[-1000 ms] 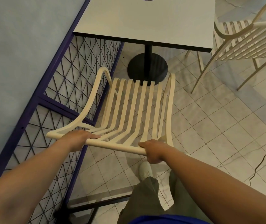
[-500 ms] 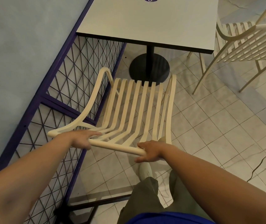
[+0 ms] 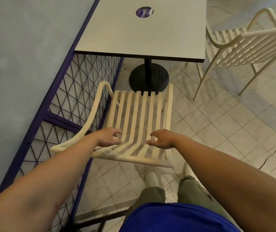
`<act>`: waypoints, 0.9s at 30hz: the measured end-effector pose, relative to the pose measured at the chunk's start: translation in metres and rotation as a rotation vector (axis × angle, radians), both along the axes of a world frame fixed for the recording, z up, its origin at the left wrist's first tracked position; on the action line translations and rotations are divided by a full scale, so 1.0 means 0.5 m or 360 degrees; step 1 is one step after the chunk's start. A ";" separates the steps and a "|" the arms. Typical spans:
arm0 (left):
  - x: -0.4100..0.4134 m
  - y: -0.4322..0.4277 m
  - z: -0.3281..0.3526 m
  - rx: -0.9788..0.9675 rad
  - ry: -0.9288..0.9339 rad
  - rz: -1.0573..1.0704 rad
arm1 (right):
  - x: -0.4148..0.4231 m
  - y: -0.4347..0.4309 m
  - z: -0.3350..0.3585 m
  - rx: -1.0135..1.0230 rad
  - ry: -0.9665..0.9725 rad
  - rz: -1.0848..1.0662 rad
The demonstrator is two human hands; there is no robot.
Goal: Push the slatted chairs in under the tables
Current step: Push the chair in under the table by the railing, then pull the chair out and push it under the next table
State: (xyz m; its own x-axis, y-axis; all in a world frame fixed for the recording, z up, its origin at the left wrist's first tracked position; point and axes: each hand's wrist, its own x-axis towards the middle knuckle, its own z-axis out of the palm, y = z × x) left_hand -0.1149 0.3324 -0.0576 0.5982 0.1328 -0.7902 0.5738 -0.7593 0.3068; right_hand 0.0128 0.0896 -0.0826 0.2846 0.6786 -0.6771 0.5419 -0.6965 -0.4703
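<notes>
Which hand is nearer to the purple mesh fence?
Left. The left hand is above the chair beside the fence; the right hand is above the chair's other side.

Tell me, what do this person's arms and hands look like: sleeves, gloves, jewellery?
The left forearm and right forearm are bare, with no long sleeves. The left hand and right hand wear no gloves; no watch, bracelet or ring shows. A blue shirt shows at the bottom edge.

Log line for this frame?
left hand above slats, holds nothing | right hand above slats, holds nothing | slatted chair ungripped, seat front near table base
</notes>
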 end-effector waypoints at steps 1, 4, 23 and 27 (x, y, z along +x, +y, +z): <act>0.014 -0.020 0.002 -0.0005 -0.0012 -0.0025 | 0.008 -0.015 0.005 -0.0001 -0.0017 -0.0032; 0.060 -0.080 0.008 -0.0021 -0.0073 -0.0068 | 0.034 -0.070 0.009 -0.0006 -0.0071 -0.0124; 0.306 -0.598 0.008 -0.0039 -0.0071 -0.0336 | 0.219 -0.606 -0.004 -0.0028 -0.0045 -0.0569; 0.366 -0.716 0.011 -0.0079 -0.0100 -0.0353 | 0.271 -0.714 0.008 -0.0043 -0.0083 -0.0581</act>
State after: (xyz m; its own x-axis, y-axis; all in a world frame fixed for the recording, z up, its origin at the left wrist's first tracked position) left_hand 0.0683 -0.0254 -0.0519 0.6568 -0.0455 -0.7527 0.3731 -0.8478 0.3769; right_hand 0.1483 -0.2675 -0.0785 0.5394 0.5081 -0.6714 0.2783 -0.8602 -0.4274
